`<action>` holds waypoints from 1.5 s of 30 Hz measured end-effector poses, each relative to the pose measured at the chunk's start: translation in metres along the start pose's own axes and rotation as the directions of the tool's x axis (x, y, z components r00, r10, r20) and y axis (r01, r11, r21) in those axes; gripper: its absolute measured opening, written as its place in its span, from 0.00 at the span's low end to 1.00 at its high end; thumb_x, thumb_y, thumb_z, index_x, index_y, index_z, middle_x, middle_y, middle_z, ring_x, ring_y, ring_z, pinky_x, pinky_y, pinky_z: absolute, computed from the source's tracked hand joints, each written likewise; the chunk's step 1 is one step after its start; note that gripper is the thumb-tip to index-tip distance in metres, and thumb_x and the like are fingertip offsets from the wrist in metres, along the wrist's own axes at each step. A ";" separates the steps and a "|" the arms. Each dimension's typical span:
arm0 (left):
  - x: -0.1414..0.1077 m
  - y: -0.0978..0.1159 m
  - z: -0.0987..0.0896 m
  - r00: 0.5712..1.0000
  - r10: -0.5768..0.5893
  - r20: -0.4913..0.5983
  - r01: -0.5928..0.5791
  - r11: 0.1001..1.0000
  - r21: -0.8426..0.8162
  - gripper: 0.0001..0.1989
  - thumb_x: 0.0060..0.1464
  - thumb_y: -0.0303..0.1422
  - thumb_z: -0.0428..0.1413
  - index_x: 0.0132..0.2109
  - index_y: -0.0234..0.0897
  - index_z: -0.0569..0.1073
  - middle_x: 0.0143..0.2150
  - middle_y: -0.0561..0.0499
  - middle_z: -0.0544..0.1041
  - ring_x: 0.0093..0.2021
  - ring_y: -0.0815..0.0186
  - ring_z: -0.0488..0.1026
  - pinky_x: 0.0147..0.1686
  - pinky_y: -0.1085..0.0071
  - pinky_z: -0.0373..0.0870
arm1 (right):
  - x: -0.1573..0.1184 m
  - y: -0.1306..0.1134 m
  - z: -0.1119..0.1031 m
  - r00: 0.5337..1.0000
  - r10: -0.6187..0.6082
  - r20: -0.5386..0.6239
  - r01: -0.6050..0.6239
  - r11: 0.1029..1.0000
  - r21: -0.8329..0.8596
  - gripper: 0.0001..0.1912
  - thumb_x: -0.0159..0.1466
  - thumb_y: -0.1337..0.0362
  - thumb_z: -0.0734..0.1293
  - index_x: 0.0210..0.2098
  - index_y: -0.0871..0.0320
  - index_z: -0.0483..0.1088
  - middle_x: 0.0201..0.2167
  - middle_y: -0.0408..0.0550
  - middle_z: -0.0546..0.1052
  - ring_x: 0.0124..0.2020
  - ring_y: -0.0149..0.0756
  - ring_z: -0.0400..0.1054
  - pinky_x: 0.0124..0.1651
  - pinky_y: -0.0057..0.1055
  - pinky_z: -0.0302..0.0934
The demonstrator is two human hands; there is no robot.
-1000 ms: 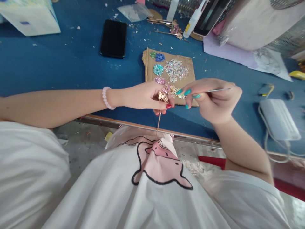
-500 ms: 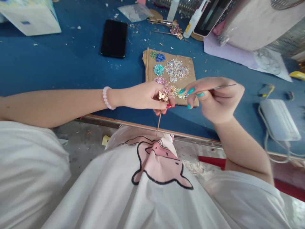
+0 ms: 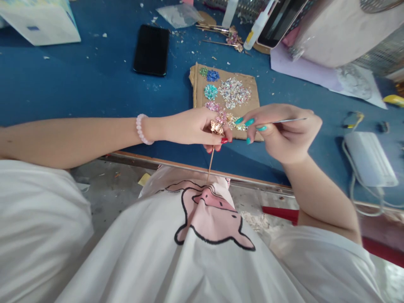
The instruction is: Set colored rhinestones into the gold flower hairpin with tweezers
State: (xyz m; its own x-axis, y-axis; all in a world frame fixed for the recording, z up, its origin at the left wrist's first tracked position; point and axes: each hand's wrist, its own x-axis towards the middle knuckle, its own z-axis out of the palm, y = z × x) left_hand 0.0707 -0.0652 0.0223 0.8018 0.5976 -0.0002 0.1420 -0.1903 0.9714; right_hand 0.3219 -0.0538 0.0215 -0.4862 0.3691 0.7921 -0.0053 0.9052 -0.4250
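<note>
My left hand point(image 3: 183, 126), with a pink bead bracelet at the wrist, is closed around a hair stick. The gold butterfly point(image 3: 217, 127) and pink beaded flowers of this hair stick show above my thumb, and its thin shaft point(image 3: 210, 164) points down toward my shirt. My right hand point(image 3: 288, 134) pinches a thin, needle-like tool point(image 3: 292, 120) just right of the ornament. The tool's working tip is too small to make out. Behind both hands lies a cardboard piece point(image 3: 227, 74) bearing heaps of small chips, among them turquoise chips point(image 3: 211, 91) and silvery chips point(image 3: 234, 92).
A black phone point(image 3: 151, 50) lies left of the cardboard. Farther back are more hair sticks point(image 3: 217, 43) and a white glue bottle point(image 3: 259, 27). A white corded box point(image 3: 370, 158) sits at right, a tissue box point(image 3: 41, 25) at far left.
My right hand has shifted slightly left, and the thin tool in it lies at a flatter angle. My left hand and the hair stick have hardly moved.
</note>
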 end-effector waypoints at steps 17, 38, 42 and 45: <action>-0.002 0.002 0.002 1.000 -0.003 0.000 0.003 1.000 -0.026 0.09 0.60 0.29 0.61 0.47 0.33 0.78 0.33 0.51 0.83 0.32 0.69 0.83 0.33 0.78 0.79 | 0.003 -0.006 0.003 0.999 0.034 -0.008 -0.034 0.999 -0.009 0.08 0.77 0.56 0.69 0.47 0.46 0.83 0.25 0.34 0.80 0.23 0.25 0.75 0.39 0.26 0.78; -0.001 0.000 0.001 1.000 -0.005 -0.003 0.005 1.000 -0.026 0.09 0.62 0.30 0.62 0.49 0.34 0.79 0.33 0.53 0.84 0.33 0.69 0.84 0.32 0.79 0.77 | 0.005 -0.006 0.001 0.998 0.062 -0.031 -0.061 0.997 0.053 0.09 0.75 0.54 0.71 0.45 0.48 0.84 0.32 0.37 0.85 0.20 0.24 0.74 0.29 0.25 0.74; -0.001 -0.001 0.001 1.000 -0.003 -0.017 0.003 0.999 -0.032 0.10 0.63 0.30 0.62 0.50 0.33 0.79 0.32 0.53 0.84 0.33 0.68 0.84 0.31 0.78 0.78 | 0.003 -0.005 -0.001 0.996 0.079 -0.049 -0.077 0.996 0.046 0.07 0.75 0.56 0.72 0.45 0.47 0.85 0.36 0.39 0.87 0.20 0.24 0.73 0.25 0.25 0.71; -0.002 0.000 0.000 0.999 -0.016 -0.033 0.014 0.999 -0.035 0.11 0.63 0.31 0.63 0.51 0.33 0.79 0.33 0.54 0.84 0.31 0.69 0.84 0.30 0.78 0.77 | 0.003 -0.005 -0.002 0.993 0.088 -0.079 -0.086 0.996 0.022 0.08 0.74 0.53 0.73 0.44 0.47 0.85 0.34 0.38 0.86 0.19 0.26 0.73 0.28 0.28 0.74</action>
State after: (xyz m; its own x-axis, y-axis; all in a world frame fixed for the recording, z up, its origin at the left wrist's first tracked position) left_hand 0.0696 -0.0664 0.0217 0.7798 0.6260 -0.0074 0.1334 -0.1546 0.9789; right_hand 0.3226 -0.0566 0.0264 -0.4139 0.4628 0.7839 0.0179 0.8651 -0.5013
